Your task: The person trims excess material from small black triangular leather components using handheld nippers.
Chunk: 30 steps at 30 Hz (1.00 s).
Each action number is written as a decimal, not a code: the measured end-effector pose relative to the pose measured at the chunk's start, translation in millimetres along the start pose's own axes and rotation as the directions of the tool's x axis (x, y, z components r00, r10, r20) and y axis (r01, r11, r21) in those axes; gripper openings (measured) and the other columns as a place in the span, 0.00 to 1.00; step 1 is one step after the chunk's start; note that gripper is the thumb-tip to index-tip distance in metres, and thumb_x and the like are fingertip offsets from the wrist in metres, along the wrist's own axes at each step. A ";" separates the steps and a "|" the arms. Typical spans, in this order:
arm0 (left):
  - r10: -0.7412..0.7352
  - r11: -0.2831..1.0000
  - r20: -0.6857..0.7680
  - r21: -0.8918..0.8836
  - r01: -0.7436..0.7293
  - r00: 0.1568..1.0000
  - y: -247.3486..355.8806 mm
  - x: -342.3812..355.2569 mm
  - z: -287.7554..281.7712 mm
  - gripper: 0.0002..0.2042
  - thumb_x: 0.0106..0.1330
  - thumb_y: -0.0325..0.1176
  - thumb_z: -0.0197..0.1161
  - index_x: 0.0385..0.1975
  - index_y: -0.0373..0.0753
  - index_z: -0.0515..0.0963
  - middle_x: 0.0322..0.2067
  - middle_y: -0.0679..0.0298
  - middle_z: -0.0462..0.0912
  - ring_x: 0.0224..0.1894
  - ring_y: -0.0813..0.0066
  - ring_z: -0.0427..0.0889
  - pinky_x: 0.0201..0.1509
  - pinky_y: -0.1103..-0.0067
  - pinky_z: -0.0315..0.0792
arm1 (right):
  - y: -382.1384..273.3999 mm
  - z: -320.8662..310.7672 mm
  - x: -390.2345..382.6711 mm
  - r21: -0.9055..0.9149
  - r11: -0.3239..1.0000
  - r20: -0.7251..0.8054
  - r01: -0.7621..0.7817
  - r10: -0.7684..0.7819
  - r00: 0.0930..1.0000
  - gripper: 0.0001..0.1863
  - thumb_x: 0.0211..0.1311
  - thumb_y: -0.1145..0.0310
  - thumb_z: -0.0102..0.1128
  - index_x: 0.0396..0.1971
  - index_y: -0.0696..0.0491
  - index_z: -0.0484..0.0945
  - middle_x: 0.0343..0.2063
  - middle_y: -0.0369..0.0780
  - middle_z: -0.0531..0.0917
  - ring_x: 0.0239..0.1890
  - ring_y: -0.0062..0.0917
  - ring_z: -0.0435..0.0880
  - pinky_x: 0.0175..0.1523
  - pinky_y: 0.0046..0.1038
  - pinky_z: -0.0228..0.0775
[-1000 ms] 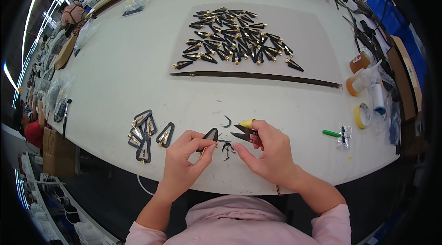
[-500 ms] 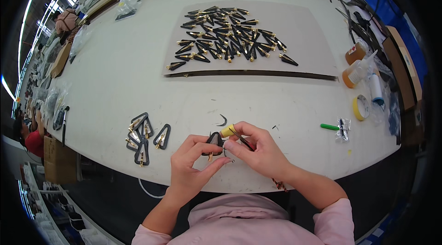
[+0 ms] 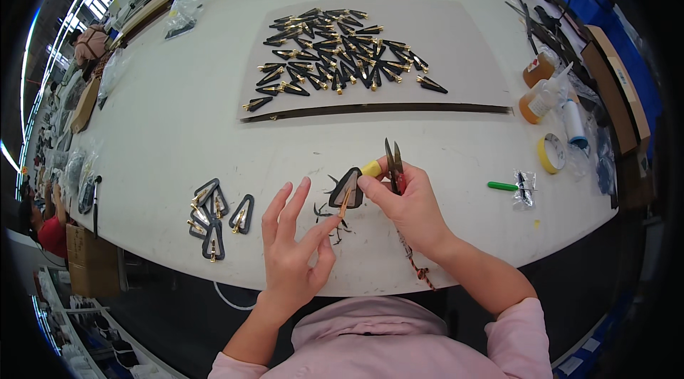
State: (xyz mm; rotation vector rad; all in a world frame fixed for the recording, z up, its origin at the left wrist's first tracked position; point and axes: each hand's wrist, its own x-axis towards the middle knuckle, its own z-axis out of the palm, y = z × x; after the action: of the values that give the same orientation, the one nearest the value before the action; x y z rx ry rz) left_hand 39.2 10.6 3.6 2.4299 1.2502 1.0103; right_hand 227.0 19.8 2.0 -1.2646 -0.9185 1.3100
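Black and triangular, with a gold-coloured clip along its middle, the small piece (image 3: 347, 189) sits just inside the near edge of the white desk (image 3: 178, 130), pinched at its right side between the thumb and fingertips of the right hand (image 3: 406, 208). That same hand also grips a pair of thread snips (image 3: 393, 164) with a yellow and red handle, blades pointing away toward the far edge. The left hand (image 3: 296, 254) is released, fingers spread and raised, its thumb and forefinger reaching toward the lower tip of the piece, where the clip ends; whether they touch it is hard to tell. Short black trimmings (image 3: 329, 216) lie on the desk beneath the two hands.

Toward the near left corner, a small group of finished black triangles (image 3: 214, 216) lies well apart from the hands. A grey board (image 3: 456, 58) lies toward the far edge, carrying a heap of black and gold pointed parts (image 3: 338, 51). Along the right edge stand a brown glue bottle (image 3: 538, 97), a roll of yellow tape (image 3: 550, 153) and a green pen (image 3: 503, 186)
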 end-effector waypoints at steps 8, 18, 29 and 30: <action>-0.049 0.996 0.089 0.078 0.042 0.995 -14.8 2.4 -4.5 0.06 0.52 0.20 0.55 0.23 0.37 0.79 0.58 0.52 0.71 0.66 0.48 0.59 0.66 0.59 0.53 | -6.6 -2.9 -2.3 0.006 1.000 -0.007 0.019 -0.018 1.000 0.06 0.62 0.68 0.61 0.32 0.56 0.77 0.16 0.22 0.65 0.19 0.04 0.57 0.24 0.14 0.48; -0.217 0.965 0.041 -0.142 0.221 0.975 -19.9 -1.0 -2.5 0.05 0.57 0.22 0.58 0.29 0.38 0.80 0.60 0.54 0.68 0.65 0.52 0.59 0.66 0.60 0.54 | -14.3 1.2 -8.5 -0.032 0.996 0.078 0.081 -0.079 0.994 0.06 0.62 0.69 0.61 0.33 0.57 0.77 0.18 0.24 0.68 0.19 0.05 0.57 0.25 0.14 0.49; -0.192 0.950 0.067 -0.236 0.202 0.979 -23.8 -0.7 -6.6 0.12 0.59 0.20 0.55 0.40 0.37 0.80 0.55 0.53 0.72 0.61 0.58 0.66 0.63 0.66 0.59 | -3.1 4.9 -12.7 -0.128 0.985 0.135 0.114 -0.097 0.986 0.06 0.61 0.70 0.61 0.32 0.56 0.77 0.20 0.27 0.74 0.19 0.06 0.57 0.24 0.15 0.50; -0.278 0.874 0.068 -0.395 0.281 0.958 -22.6 0.2 -6.8 0.14 0.59 0.20 0.58 0.44 0.36 0.80 0.52 0.54 0.75 0.58 0.61 0.71 0.60 0.69 0.64 | -6.4 4.4 -13.8 -0.123 0.987 0.170 0.100 -0.078 0.982 0.06 0.61 0.70 0.61 0.32 0.56 0.77 0.19 0.26 0.73 0.19 0.07 0.56 0.24 0.15 0.50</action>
State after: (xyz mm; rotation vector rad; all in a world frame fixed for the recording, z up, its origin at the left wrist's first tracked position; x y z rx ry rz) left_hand 20.5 23.8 -2.2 1.8785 1.2055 1.0474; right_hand 222.2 7.9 11.3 -1.2132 -1.1823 1.3148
